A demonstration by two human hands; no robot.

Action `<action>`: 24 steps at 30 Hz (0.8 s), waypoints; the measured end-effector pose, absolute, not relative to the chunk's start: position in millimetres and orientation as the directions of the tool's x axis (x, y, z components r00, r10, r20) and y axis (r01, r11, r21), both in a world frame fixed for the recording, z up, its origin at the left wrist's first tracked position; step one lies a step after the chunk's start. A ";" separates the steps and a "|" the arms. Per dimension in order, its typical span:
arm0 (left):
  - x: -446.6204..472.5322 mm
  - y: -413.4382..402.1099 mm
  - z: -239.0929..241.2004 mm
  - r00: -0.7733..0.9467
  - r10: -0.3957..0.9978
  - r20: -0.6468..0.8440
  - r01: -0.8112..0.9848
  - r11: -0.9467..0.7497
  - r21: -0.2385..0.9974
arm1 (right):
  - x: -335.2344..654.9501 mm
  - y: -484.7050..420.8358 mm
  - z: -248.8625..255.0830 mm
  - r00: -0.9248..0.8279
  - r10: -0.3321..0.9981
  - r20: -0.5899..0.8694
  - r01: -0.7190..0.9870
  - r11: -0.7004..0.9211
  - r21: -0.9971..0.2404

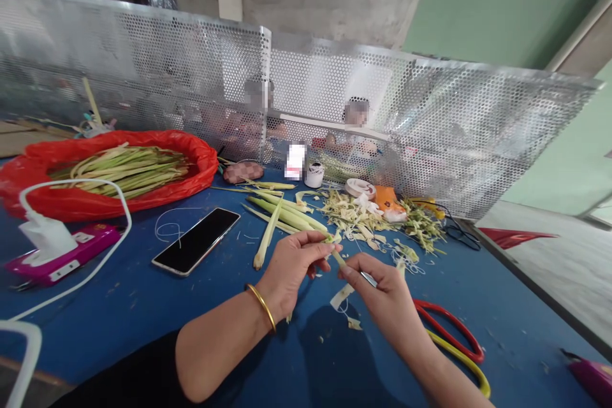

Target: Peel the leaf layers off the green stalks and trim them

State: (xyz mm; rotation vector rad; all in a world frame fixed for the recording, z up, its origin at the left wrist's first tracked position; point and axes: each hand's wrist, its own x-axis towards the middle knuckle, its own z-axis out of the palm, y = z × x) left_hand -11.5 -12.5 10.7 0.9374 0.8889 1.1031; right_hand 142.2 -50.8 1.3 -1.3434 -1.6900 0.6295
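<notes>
My left hand (291, 268), with a gold bangle on the wrist, pinches a thin pale green stalk (337, 257) above the blue table (143, 306). My right hand (382, 296) is closed on the other end of the same stalk, and a small metal blade shows between its fingers. A peeled strip (342, 297) hangs down under the hands. Several more stalks (277, 210) lie just beyond my left hand.
A red bag (57, 201) full of stalks sits at far left. A black phone (197, 240), a pink power strip with a white charger (57, 248), red and yellow scissors (454, 331), a heap of trimmings (373, 213) and a perforated metal screen (382, 115) with people behind it.
</notes>
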 end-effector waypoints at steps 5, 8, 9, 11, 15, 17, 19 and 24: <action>-12.5 -17.2 16.0 0.357 0.929 -0.102 -0.276 0.209 0.938 | 149.2 -43.6 3.3 0.113 0.884 0.455 0.495 0.347 -0.797; -14.6 -19.9 18.7 0.442 0.891 -0.101 -0.279 0.243 0.929 | 152.6 -39.7 5.8 0.011 0.899 0.437 0.438 0.389 -0.811; -15.2 -20.1 18.8 0.447 0.889 -0.104 -0.277 0.248 0.929 | 152.9 -39.4 6.6 -0.002 0.906 0.423 0.419 0.385 -0.823; -15.6 -19.5 18.3 0.436 0.893 -0.112 -0.249 0.239 0.938 | 152.5 -40.5 7.7 0.009 0.918 0.396 0.384 0.362 -0.849; -14.3 -17.9 16.4 0.417 0.899 -0.131 -0.168 0.218 0.961 | 150.2 -43.9 7.3 0.006 0.943 0.334 0.329 0.313 -0.891; -13.3 -17.8 15.8 0.405 0.904 -0.138 -0.151 0.215 0.965 | 149.9 -43.7 6.3 0.010 0.941 0.338 0.353 0.313 -0.882; -12.7 -17.9 15.1 0.390 0.910 -0.139 -0.153 0.213 0.965 | 150.3 -42.8 5.4 0.019 0.917 0.399 0.423 0.354 -0.834; -12.0 -16.8 13.7 0.357 0.924 -0.136 -0.303 0.252 0.919 | 148.9 -50.7 6.1 0.068 0.689 0.721 0.705 0.478 -0.523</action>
